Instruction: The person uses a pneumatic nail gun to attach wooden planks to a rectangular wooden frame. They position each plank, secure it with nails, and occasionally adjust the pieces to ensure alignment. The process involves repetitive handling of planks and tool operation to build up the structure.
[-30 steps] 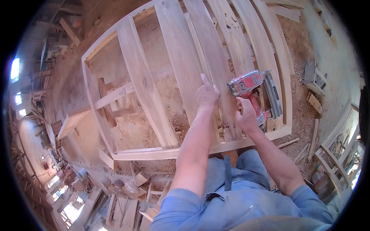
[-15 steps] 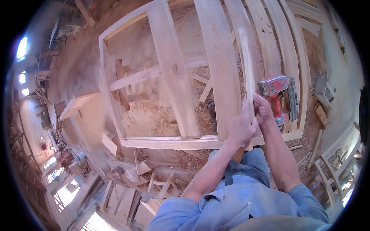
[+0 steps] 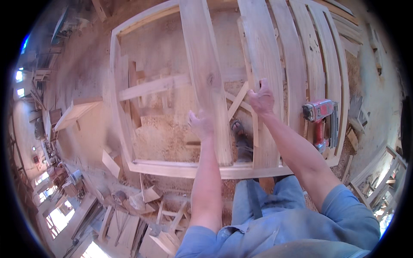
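A rectangular wooden frame [image 3: 189, 172] with several broad slats lies in front of me. My left hand [image 3: 201, 125], somewhat blurred, is at the left edge of the leftmost slat [image 3: 206, 73], its fingers apart. Over the slat to its right [image 3: 269, 64], my right hand [image 3: 261, 99] is closed around a narrow wooden strip [image 3: 256, 131] lying along that slat's left edge. The hand hides part of the strip. A red nail gun [image 3: 319, 124] rests on the slats at the right, beyond my right forearm.
My sandalled foot [image 3: 237, 127] shows through the gap between the slats. A crossbar [image 3: 155, 87] runs beneath them. Boards [image 3: 344, 26] are stacked at the far right. A small wooden panel piece [image 3: 77, 114] stands left of the frame, and offcuts and chair-like frames [image 3: 172, 215] lie at the near left.
The strip, earlier raised between both hands, now lies along the slat's left edge. My left hand has let go and moved left to the leftmost slat; my right hand has moved left and farther away.
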{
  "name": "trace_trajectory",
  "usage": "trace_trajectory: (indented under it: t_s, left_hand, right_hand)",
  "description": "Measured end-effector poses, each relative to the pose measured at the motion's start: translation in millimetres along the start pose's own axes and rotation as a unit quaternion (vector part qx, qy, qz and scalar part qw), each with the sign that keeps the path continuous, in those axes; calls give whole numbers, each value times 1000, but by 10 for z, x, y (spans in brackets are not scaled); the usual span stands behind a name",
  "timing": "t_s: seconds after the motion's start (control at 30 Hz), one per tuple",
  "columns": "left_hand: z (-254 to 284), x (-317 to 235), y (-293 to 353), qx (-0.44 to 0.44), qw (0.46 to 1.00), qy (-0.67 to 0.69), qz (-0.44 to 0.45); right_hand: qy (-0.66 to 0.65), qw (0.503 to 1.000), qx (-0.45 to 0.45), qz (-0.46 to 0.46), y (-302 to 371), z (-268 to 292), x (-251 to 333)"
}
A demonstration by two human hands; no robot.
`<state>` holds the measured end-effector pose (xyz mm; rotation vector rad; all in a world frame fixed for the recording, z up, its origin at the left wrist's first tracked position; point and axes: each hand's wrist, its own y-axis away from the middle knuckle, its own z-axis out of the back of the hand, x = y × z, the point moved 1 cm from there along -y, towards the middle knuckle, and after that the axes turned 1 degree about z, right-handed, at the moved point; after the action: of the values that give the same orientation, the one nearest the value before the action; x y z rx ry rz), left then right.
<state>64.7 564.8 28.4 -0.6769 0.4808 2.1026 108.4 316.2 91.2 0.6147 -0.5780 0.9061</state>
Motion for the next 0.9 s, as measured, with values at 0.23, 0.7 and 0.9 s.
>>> trace_trajectory:
  t_s: [0.23, 0.7, 0.9]
  left_hand:
    - [-144, 443, -239, 186, 979, 50, 74]
    - [224, -87, 205, 180, 974, 8, 136]
    - [118, -28, 146, 185, 972, 47, 137]
  right_hand:
    - [131, 986, -48, 93, -402, -510, 47]
    - [177, 968, -80, 159, -472, -685, -193]
    - [185, 970, -72, 143, -466, -709, -175]
